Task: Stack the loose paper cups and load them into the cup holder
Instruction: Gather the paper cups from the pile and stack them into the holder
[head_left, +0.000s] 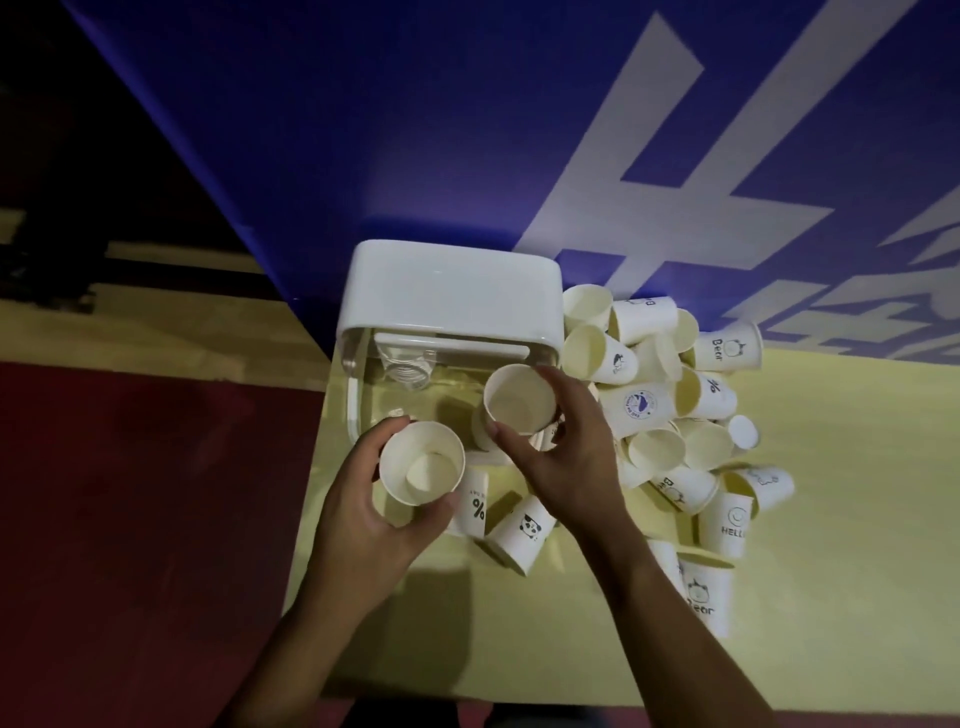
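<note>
My left hand (358, 514) grips a white paper cup (422, 462) upright, mouth toward me, just in front of the cup holder. My right hand (561, 457) pinches the rim of a second paper cup (519, 399), held over the holder's right front corner. The cup holder (452, 291) is a white-topped box with clear walls standing at the table's left rear. A pile of several loose printed cups (670, 400) lies to its right, most on their sides. Two more cups, one with a percent sign (475, 506) and one with a panda (522, 532), lie between my hands.
The yellow table (831, 519) ends at a left edge close to the holder, with red floor (130, 493) beyond. A blue banner with white letters (467, 130) stands right behind the holder and cup pile. More cups (706, 592) lie near my right forearm.
</note>
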